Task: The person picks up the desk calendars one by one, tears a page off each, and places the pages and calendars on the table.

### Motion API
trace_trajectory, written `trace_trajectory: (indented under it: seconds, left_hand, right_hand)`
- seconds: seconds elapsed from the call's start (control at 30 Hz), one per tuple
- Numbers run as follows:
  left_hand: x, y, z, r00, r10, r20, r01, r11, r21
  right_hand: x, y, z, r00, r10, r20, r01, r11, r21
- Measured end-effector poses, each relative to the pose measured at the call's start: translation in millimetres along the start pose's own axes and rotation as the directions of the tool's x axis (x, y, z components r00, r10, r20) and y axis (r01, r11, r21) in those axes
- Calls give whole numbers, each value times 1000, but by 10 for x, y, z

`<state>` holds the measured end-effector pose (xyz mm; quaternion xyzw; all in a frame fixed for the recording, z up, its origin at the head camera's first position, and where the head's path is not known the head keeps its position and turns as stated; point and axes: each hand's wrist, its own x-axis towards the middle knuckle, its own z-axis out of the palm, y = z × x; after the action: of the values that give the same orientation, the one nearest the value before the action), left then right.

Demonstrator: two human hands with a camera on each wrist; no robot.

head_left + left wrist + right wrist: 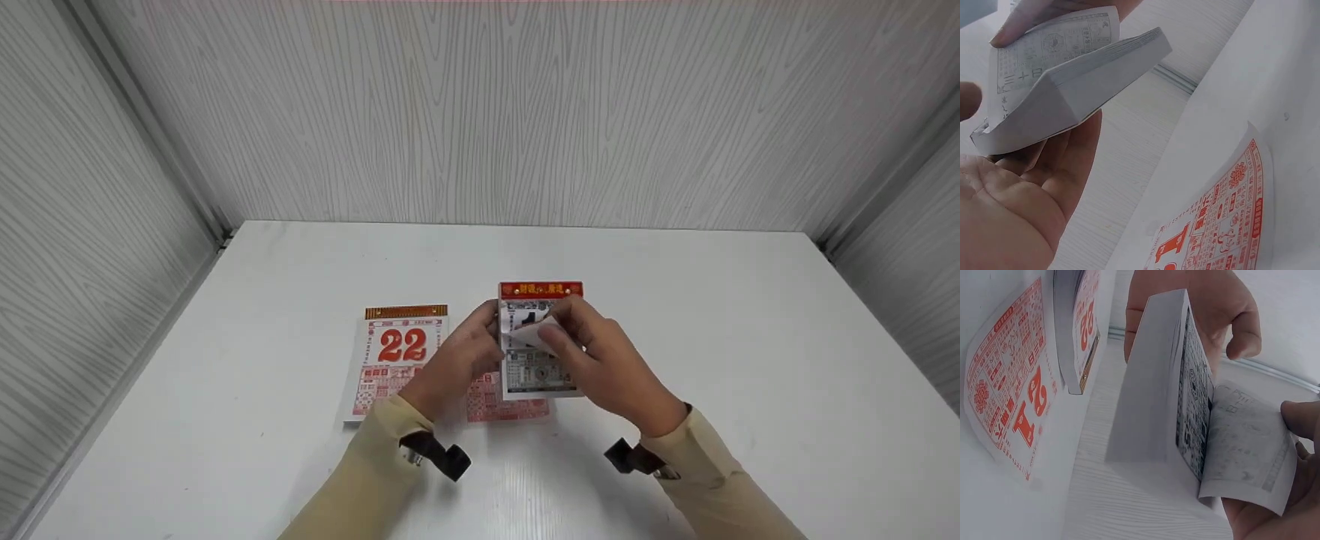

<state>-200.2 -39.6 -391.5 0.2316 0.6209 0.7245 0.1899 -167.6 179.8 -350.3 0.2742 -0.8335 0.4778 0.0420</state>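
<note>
A thick tear-off calendar (541, 379) with a red header is raised above the table in my left hand (465, 352). In the left wrist view the fingers of that hand curl behind the pad (1072, 95). My right hand (611, 367) pinches a thin calendar page (1247, 444) between thumb and fingers. The page bends away from the pad's printed face, and its far edge still meets the pad. Below the held calendar lies a loose red-printed sheet (510, 411), partly hidden by it; the right wrist view shows a large 21 on it.
A second tear-off calendar (401, 375), showing a red 22 under a gold header, lies on the white table (225, 375) left of my left hand. Wood-patterned panels (465, 112) rise behind the table and at both sides. Small black wrist mounts (446, 457) sit on both sleeves.
</note>
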Motion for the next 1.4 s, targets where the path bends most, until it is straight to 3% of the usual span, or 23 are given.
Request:
trace_trajectory:
  seconds: [0.1,0.2,0.27,0.33,0.4,0.47,0.57,0.63,0.73,0.9,0.97,1.17,1.4]
  left_hand:
    - [20,6,14,999,1,-34,1,999,38]
    - [35,23,37,996,-5,-85,11,998,61]
    - [38,35,51,994,-1,-106,8,998,68]
    - [39,41,61,992,7,-127,2,997,72]
    - [40,41,67,990,22,-142,-11,997,77]
    - [44,40,68,986,37,-163,-25,997,74]
    - [49,38,70,980,54,-192,-42,997,66]
    - [52,37,75,978,58,-201,-48,998,51]
    - [43,54,92,977,60,-204,-54,998,36]
    - [29,79,103,974,62,-216,-57,998,29]
    - [32,71,95,972,63,-229,-55,998,39]
    - [47,52,69,957,34,-289,-14,997,70]
    - [50,40,39,962,9,-274,19,995,99]
  right_hand:
    - [3,4,12,999,-29,15,30,999,-23]
    - [2,20,46,992,-120,39,125,977,-174]
    - [6,37,77,979,-197,53,203,923,-327]
    - [9,55,110,964,-260,64,258,840,-478]
    - [10,61,144,953,-296,72,279,755,-593]
    - [10,58,178,949,-309,67,272,690,-671]
    - [-1,32,214,942,-331,60,263,612,-746]
    - [-8,7,225,936,-350,48,258,583,-770]
    - [-3,-34,221,925,-381,4,248,592,-767]
    - [18,-54,189,917,-375,-139,190,714,-674]
    - [16,-46,187,918,-360,-165,175,742,-647]
    - [4,-43,187,930,-332,-157,157,746,-647]
    - [-6,-41,157,949,-260,-179,95,777,-622]
